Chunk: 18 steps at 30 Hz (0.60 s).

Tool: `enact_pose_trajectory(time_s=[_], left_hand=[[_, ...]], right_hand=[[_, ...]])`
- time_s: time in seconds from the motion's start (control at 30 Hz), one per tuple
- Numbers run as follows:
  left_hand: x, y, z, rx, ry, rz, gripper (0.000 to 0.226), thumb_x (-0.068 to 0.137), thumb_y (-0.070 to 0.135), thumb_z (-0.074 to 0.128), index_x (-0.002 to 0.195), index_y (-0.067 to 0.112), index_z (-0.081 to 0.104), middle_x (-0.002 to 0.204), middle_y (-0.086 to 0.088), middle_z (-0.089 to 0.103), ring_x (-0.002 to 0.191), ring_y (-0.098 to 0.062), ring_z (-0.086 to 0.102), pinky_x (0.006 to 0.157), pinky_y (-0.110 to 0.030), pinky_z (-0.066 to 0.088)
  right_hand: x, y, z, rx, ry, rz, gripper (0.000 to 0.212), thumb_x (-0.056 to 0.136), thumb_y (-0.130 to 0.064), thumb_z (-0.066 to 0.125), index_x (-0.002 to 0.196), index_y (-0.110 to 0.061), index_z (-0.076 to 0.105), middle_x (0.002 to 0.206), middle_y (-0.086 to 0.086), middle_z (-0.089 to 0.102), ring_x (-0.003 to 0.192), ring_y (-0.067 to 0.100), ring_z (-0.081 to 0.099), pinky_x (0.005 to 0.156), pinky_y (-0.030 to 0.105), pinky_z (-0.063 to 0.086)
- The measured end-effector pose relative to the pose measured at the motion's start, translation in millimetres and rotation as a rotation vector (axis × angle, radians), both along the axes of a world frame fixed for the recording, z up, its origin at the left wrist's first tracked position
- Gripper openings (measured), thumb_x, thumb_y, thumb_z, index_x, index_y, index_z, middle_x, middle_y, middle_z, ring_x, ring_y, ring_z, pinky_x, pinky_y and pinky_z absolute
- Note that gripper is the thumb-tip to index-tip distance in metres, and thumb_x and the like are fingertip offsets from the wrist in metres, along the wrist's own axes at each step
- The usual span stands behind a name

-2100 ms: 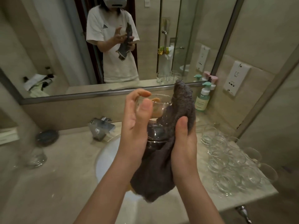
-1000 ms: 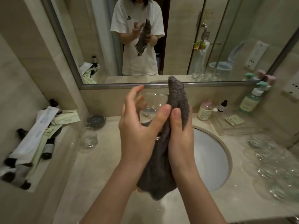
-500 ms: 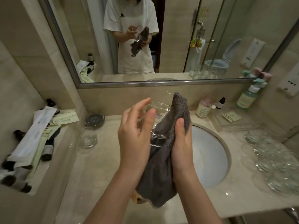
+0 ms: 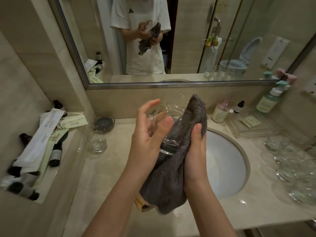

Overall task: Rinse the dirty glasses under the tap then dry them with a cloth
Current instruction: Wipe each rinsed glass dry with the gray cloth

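Note:
A clear drinking glass [image 4: 171,127] is held tilted above the counter, left of the white sink basin [image 4: 225,165]. My left hand [image 4: 147,135] holds it with thumb and fingers around its side. A dark grey cloth [image 4: 171,177] wraps the glass's right side and hangs below. My right hand [image 4: 195,151] grips the cloth against the glass. A single glass [image 4: 97,141] stands on the counter at the left. Several more glasses [image 4: 294,165] are clustered on the counter at the right. The tap is out of sight.
A black round dish [image 4: 104,123] sits by the back wall. A recessed shelf at left holds small dark bottles [image 4: 54,154] and packets. Bottles [image 4: 220,111] and a pump dispenser [image 4: 268,101] stand at the back right. A mirror [image 4: 188,40] runs above the counter.
The camera has swung left, so the sink now sits to the right. The hands and glass have lowered a little, and my left fingers have shifted around the glass while the cloth stays wrapped.

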<state>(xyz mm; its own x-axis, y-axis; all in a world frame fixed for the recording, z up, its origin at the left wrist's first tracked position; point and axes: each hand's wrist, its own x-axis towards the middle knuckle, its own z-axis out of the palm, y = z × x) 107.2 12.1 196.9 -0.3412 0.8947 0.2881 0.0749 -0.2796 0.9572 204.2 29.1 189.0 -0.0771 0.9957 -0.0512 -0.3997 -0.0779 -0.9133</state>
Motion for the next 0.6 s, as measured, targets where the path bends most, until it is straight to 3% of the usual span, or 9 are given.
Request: enact_pose_trajectory(time_s=[0.07,0.13,0.2,0.27,0.33,0.43,0.5,0.57,0.6], left_hand=[[-3,-2,-1,0.008,0.23,0.13,0.04,0.083,0.063,0.05,0.122,0.055,0.051,0.117,0.019,0.064,0.11,0.007,0.058,0.086,-0.008,0.045],[-1,-3,-4,-0.014,0.408,0.235,0.055,0.085,0.066,0.044,0.135,0.044,0.049,0.12,0.018,0.053,0.107,0.008,0.054,0.087,-0.006,0.042],[3,-5,-6,-0.042,0.468,0.261,0.071,0.079,0.069,0.05,0.142,0.036,0.043,0.122,0.014,0.047,0.105,0.006,0.054,0.087,-0.003,0.04],[0,-6,-6,-0.061,0.39,0.232,0.074,0.072,0.069,0.062,0.138,0.042,0.04,0.124,0.015,0.051,0.105,0.005,0.057,0.088,-0.006,0.043],[-6,-5,-1,-0.08,0.159,0.094,0.07,0.07,0.064,0.072,0.131,0.042,0.045,0.123,0.015,0.062,0.107,0.006,0.06,0.088,-0.009,0.046],[-12,0,-2,-0.081,-0.095,-0.102,0.056,0.076,0.053,0.067,0.126,0.031,0.056,0.116,0.012,0.071,0.109,-0.003,0.065,0.088,-0.014,0.05],[-11,1,-2,-0.085,-0.026,-0.079,0.049,0.08,0.056,0.059,0.125,0.037,0.055,0.113,0.017,0.07,0.106,0.008,0.062,0.085,-0.007,0.045],[-10,-1,-5,-0.087,0.154,0.065,0.063,0.078,0.068,0.048,0.134,0.039,0.048,0.113,0.016,0.059,0.1,0.019,0.053,0.082,0.0,0.039],[-11,-2,-6,-0.072,0.229,0.148,0.067,0.078,0.07,0.045,0.138,0.04,0.044,0.113,0.015,0.054,0.099,0.017,0.052,0.081,-0.002,0.039]], right_hand=[[-3,0,-3,0.001,-0.006,-0.014,0.065,0.077,-0.057,0.046,0.137,-0.032,0.047,0.123,-0.004,0.066,0.109,0.008,0.065,0.091,0.026,0.054],[-6,-1,-5,0.016,-0.026,-0.025,0.058,0.078,-0.057,0.045,0.132,-0.037,0.048,0.12,-0.007,0.067,0.107,0.005,0.065,0.089,0.024,0.053],[-9,-3,-5,0.038,-0.059,-0.032,0.051,0.077,-0.056,0.044,0.125,-0.04,0.049,0.113,-0.01,0.068,0.104,0.002,0.065,0.086,0.021,0.051],[-11,-4,-5,0.054,-0.068,-0.041,0.047,0.076,-0.057,0.044,0.121,-0.042,0.05,0.107,-0.013,0.069,0.101,0.0,0.065,0.082,0.017,0.051],[-10,-3,-5,0.046,-0.042,-0.041,0.05,0.076,-0.058,0.044,0.123,-0.041,0.05,0.11,-0.014,0.07,0.104,0.002,0.066,0.085,0.019,0.053],[-9,-2,-4,0.018,0.017,-0.01,0.063,0.076,-0.059,0.044,0.133,-0.033,0.049,0.12,-0.007,0.068,0.107,0.006,0.066,0.091,0.024,0.054],[-10,-1,-3,0.013,0.013,-0.005,0.064,0.077,-0.057,0.045,0.135,-0.03,0.049,0.119,-0.005,0.068,0.107,0.008,0.066,0.089,0.024,0.055],[-10,0,-4,0.011,-0.011,-0.02,0.063,0.078,-0.057,0.046,0.135,-0.032,0.048,0.121,-0.005,0.067,0.11,0.01,0.065,0.092,0.028,0.053],[-9,1,-5,0.014,-0.027,-0.025,0.061,0.077,-0.058,0.047,0.133,-0.035,0.049,0.12,-0.008,0.067,0.11,0.008,0.065,0.092,0.028,0.052]])
